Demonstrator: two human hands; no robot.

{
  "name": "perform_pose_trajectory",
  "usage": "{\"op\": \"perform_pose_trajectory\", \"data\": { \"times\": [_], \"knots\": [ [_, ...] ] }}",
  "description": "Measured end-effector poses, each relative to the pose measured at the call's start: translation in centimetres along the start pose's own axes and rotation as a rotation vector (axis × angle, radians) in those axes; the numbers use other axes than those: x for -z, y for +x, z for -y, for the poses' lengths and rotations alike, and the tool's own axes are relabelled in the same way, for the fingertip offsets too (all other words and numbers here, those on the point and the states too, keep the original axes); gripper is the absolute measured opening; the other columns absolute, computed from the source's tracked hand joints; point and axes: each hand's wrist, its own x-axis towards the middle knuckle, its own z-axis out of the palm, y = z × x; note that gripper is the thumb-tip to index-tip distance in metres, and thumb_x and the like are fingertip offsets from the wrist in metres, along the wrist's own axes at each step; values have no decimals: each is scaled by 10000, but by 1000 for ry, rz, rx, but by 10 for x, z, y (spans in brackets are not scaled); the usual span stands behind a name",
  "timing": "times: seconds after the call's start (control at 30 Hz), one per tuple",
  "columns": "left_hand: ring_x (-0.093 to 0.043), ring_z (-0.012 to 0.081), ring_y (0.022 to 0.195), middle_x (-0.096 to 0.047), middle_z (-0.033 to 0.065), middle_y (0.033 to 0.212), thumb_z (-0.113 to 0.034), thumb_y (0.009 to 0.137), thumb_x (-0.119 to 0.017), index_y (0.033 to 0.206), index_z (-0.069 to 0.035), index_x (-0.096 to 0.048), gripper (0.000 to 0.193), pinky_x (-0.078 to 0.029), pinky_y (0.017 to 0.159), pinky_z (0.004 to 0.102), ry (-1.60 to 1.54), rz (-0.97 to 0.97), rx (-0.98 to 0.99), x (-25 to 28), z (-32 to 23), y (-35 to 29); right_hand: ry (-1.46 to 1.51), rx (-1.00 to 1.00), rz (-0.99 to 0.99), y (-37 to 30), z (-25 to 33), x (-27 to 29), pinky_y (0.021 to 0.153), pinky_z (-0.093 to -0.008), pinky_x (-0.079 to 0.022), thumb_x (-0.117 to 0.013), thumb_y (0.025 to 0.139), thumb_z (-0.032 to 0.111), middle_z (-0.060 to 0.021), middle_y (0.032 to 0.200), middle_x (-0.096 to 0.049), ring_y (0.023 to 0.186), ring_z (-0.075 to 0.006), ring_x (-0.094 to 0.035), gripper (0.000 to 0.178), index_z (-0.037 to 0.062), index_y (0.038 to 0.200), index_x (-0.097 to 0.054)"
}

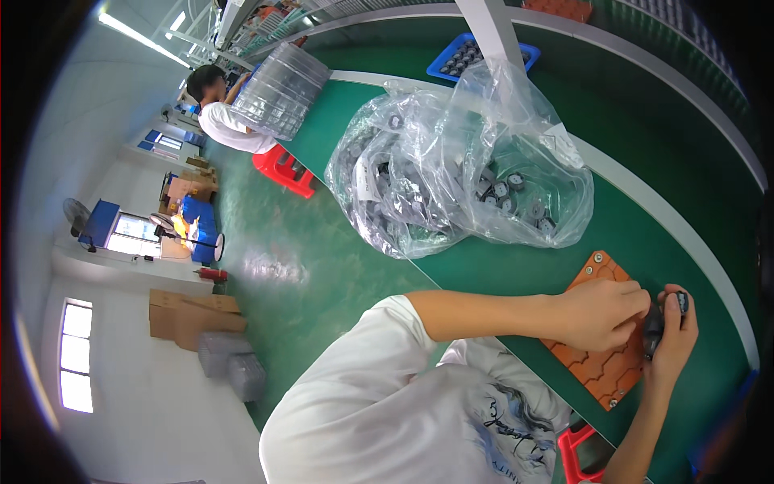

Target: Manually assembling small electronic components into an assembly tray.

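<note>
My right hand [676, 343] is closed round a small dark grey part [653, 331], just beyond the right edge of an orange board. A second dark bit [683, 303] with a pale face shows at its fingertips; I cannot tell if it belongs to the same part. Close beside it, over the board, my left hand [598, 315] has its fingers curled and pinched towards the part. Whatever lies between those fingers is hidden. The orange board [601, 375] has grooves in a honeycomb-like pattern and screws near its ends, and lies flat on the green table [492, 270].
Clear plastic bags [451, 173] with several small dark round parts stand beyond my left arm. A blue tray [528, 55] of similar parts sits behind a white post [490, 32]. Stacked clear trays [282, 90] stand far left near a seated person [230, 121]. Red stools [284, 171] flank the table.
</note>
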Motion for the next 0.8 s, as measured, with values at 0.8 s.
{"op": "perform_pose_trajectory", "data": {
  "times": [0.8],
  "knots": [
    [-598,275,882,-656,54,932,-55,713,-752,899,-64,-700,193,-488,777,382,479,-25,-366,58,55,6,-677,409,177,-15,16,0,644,-307,-468,-727,852,210,-63,806,-591,711,-187,-572,311,69,1126,-683]
  ]
}}
